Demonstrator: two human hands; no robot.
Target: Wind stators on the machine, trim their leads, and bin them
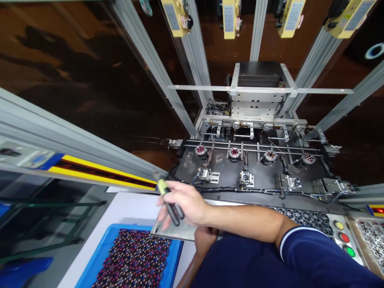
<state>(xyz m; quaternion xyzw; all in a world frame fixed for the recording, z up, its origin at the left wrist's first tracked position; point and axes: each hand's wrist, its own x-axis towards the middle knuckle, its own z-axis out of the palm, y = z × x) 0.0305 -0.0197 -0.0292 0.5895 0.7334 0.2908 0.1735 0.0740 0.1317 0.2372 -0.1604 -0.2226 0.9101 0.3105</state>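
Note:
My right hand [187, 200] reaches across to the left, its fingers closed around a pair of pliers [173, 214] with dark handles and a yellow-green part. The pliers' tip is blurred and points away from me. Just beneath this hand lies a flat metal plate [187, 232]. My left hand [205, 239] is under my right forearm, close to the plate's edge; its fingers are hidden. To the left, a blue tray [111, 233] holds many small dark parts [135, 256] with red, blue and pale spots.
Ahead is a machine bed [223, 164] with several round fixtures [234, 153] holding parts. A yellow-edged light barrier [105, 173] runs along the left frame. Metal rings [304, 220], a button box [344, 238] and a carton of silvery parts [372, 236] are at right.

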